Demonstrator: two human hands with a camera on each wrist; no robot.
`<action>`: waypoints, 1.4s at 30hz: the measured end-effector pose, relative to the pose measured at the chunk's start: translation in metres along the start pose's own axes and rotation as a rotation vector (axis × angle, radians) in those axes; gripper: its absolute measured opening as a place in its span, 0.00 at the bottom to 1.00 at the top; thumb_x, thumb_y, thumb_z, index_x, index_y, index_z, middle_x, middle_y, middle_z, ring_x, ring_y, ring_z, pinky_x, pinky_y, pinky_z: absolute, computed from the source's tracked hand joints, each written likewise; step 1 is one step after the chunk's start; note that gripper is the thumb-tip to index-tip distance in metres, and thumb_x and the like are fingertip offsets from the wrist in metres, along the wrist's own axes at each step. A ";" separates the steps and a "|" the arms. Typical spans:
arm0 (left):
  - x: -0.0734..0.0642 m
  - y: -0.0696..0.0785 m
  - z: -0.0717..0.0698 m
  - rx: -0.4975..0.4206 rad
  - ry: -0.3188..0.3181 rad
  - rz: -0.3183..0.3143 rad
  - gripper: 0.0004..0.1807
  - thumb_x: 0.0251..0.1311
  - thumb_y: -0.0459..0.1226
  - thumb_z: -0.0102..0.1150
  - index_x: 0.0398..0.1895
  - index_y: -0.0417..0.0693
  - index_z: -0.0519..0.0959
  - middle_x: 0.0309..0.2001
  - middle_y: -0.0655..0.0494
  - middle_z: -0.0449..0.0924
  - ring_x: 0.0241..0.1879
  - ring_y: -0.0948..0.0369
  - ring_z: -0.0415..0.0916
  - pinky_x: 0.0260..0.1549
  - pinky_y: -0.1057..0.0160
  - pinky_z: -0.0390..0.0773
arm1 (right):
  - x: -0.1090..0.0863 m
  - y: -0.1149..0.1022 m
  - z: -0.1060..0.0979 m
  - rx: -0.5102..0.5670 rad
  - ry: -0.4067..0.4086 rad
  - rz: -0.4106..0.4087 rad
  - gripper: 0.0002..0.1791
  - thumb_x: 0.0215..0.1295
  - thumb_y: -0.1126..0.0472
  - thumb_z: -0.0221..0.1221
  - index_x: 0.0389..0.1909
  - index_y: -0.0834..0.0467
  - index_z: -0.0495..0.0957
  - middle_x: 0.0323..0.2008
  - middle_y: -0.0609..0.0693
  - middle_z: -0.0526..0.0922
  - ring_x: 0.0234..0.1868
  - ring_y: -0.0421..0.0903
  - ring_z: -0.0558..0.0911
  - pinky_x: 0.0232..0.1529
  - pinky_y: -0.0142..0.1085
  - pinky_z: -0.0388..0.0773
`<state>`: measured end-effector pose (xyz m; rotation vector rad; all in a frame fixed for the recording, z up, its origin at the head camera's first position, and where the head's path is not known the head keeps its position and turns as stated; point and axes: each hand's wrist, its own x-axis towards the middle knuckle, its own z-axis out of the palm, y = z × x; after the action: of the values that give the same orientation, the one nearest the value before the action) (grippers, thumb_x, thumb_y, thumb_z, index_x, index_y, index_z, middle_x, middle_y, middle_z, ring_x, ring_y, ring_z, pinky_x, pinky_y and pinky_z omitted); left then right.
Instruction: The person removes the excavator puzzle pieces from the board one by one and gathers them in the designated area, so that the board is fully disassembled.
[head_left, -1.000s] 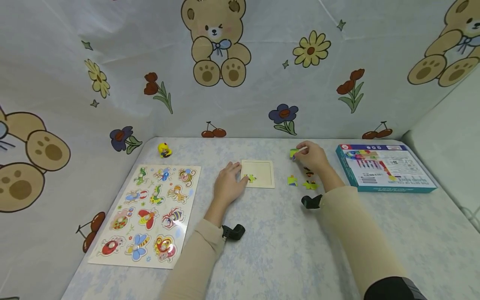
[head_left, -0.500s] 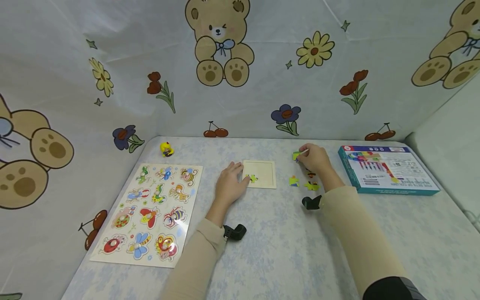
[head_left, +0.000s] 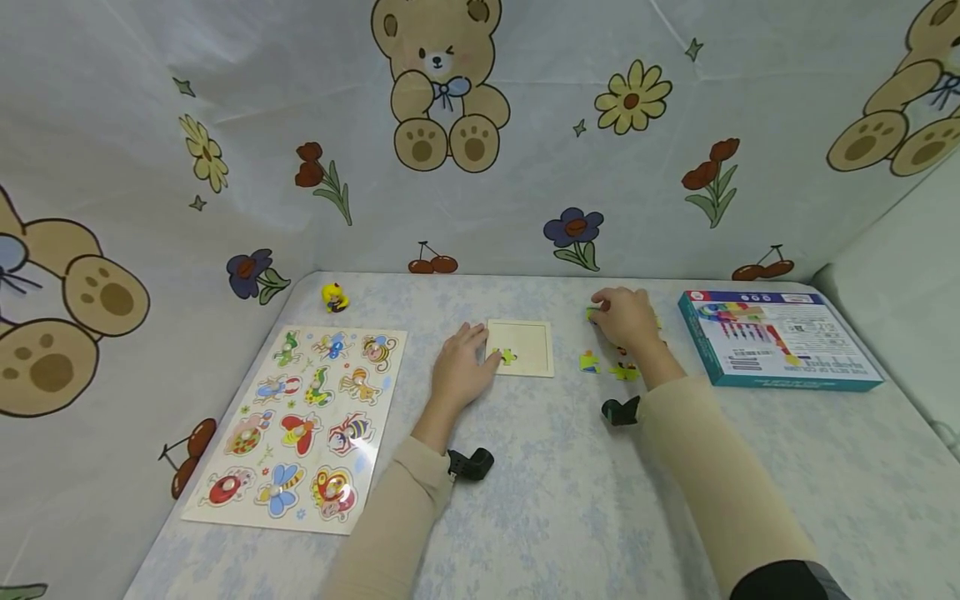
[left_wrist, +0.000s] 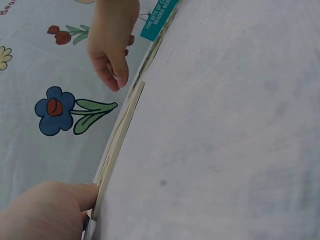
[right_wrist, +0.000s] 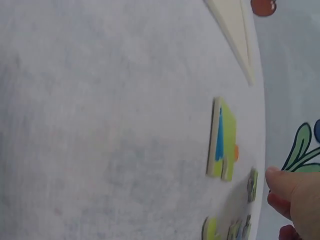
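Observation:
My left hand [head_left: 459,367] rests beside a small pale wooden puzzle tray [head_left: 531,335], fingers along its left side and thumb at its lower left. One puzzle piece [head_left: 509,357] lies inside the tray, near the thumb. My right hand [head_left: 628,320] hovers over loose pieces right of the tray, its fingers loosely bent, with no piece showing between thumb and fingers in either wrist view. A green piece [head_left: 590,314] peeks out at its fingertips. Nearer me lie a green-and-blue piece [head_left: 588,362] and a yellow-green piece [head_left: 625,372]. Other pieces are partly hidden under the right hand.
A large insect puzzle board [head_left: 315,400] lies left of the left forearm. A small yellow toy figure [head_left: 334,297] stands behind it. At the right, a flat teal box [head_left: 780,340] lies near the right arm. A patterned cloth wall [head_left: 480,221] rises behind the table.
My right hand has shifted slightly left over the pieces, and the pale edge that showed at its fingertips is out of sight. The left hand stays at the tray.

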<state>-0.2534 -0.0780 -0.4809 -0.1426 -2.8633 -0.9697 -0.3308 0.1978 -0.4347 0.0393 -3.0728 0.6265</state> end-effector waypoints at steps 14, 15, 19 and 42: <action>0.000 0.000 -0.004 0.023 -0.038 0.003 0.32 0.69 0.53 0.52 0.72 0.49 0.69 0.75 0.57 0.63 0.78 0.55 0.51 0.76 0.48 0.54 | -0.020 -0.037 0.008 0.168 -0.094 -0.123 0.20 0.70 0.53 0.60 0.60 0.53 0.78 0.50 0.53 0.79 0.54 0.55 0.68 0.52 0.49 0.72; 0.000 0.000 -0.004 0.025 -0.043 0.004 0.33 0.68 0.54 0.52 0.72 0.49 0.68 0.75 0.57 0.62 0.78 0.55 0.51 0.76 0.48 0.54 | -0.022 -0.038 0.010 0.173 -0.098 -0.133 0.19 0.70 0.53 0.60 0.60 0.53 0.78 0.49 0.53 0.80 0.54 0.54 0.69 0.52 0.49 0.72; -0.001 0.000 -0.005 0.058 -0.076 0.016 0.40 0.63 0.59 0.56 0.74 0.49 0.65 0.76 0.55 0.60 0.79 0.54 0.49 0.75 0.45 0.56 | -0.028 -0.045 0.016 0.202 -0.118 -0.184 0.18 0.70 0.54 0.60 0.57 0.54 0.79 0.46 0.52 0.81 0.51 0.53 0.71 0.52 0.48 0.72; -0.002 -0.001 -0.002 0.223 -0.170 0.096 0.61 0.51 0.74 0.53 0.79 0.46 0.49 0.80 0.52 0.46 0.80 0.53 0.41 0.78 0.50 0.48 | -0.042 -0.081 0.044 0.298 -0.266 -0.451 0.16 0.63 0.55 0.67 0.49 0.58 0.85 0.46 0.53 0.86 0.50 0.50 0.80 0.57 0.48 0.76</action>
<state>-0.2512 -0.0806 -0.4802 -0.3536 -3.0593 -0.6443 -0.2865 0.1072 -0.4436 0.8504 -3.0002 1.1038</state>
